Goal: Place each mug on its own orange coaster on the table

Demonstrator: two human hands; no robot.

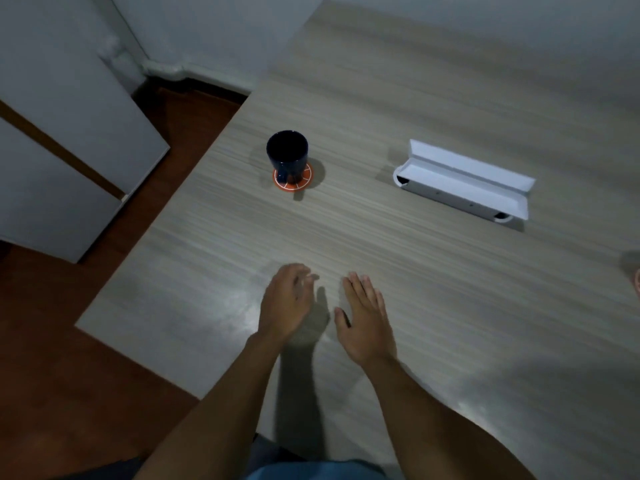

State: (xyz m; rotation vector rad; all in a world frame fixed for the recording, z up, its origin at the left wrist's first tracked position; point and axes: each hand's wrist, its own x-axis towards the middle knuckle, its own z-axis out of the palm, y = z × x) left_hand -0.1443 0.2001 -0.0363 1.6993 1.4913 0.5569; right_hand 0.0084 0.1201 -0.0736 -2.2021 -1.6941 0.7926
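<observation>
A dark blue mug (287, 154) stands upright on a round orange coaster (293, 184) with white lines, at the left part of the wood-grain table (415, 98). My left hand (286, 303) and my right hand (366, 318) hover side by side over the table's near middle, well in front of the mug. Both hands are empty, palms down, fingers loosely spread. At the right frame edge a small orange-tinted sliver (637, 282) shows, too cut off to identify.
An open, long white cardboard box (464, 183) lies at the right of the table. The table's left edge (166, 216) drops to a reddish-brown floor (52, 358). White cabinet doors (69, 133) stand at the left, white walls behind.
</observation>
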